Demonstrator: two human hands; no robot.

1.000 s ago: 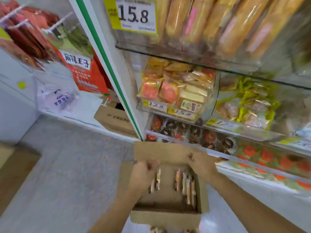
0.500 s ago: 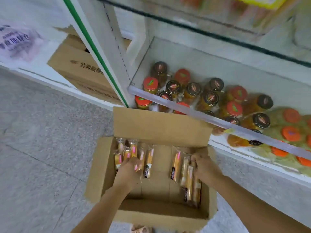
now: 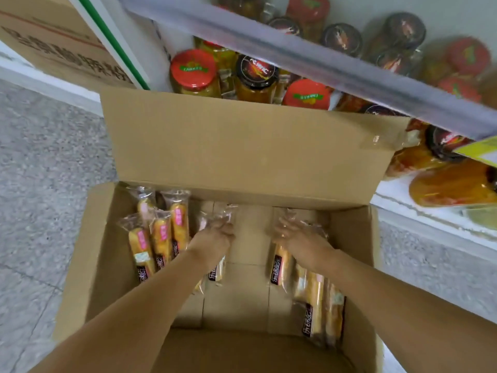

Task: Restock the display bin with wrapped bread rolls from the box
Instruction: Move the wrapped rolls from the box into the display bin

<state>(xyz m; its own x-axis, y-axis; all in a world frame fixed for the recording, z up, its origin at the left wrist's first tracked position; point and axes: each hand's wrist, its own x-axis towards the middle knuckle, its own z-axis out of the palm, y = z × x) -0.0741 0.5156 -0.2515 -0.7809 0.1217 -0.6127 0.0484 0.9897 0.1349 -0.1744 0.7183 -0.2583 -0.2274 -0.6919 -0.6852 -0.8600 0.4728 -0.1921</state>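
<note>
An open cardboard box [image 3: 242,146] stands on the floor with its far flap upright. Several long bread rolls in clear wrappers with pink labels lie inside: a group at the left [image 3: 161,232] and a group at the right [image 3: 320,302]. My left hand [image 3: 215,238] reaches into the box and grips a wrapped roll [image 3: 216,270] by its upper part. My right hand [image 3: 298,238] grips another wrapped roll [image 3: 279,265] near its crinkled top end. The display bin is out of view.
Behind the box a low shelf holds several jars with red lids [image 3: 193,68] and black lids [image 3: 255,71], behind a clear rail [image 3: 322,63]. Another cardboard carton [image 3: 53,36] sits at the top left. Grey speckled floor [image 3: 40,184] lies to the left.
The camera has tilted down and come closer to the box. Both hands have gone deeper into the box and closed on rolls near the middle.
</note>
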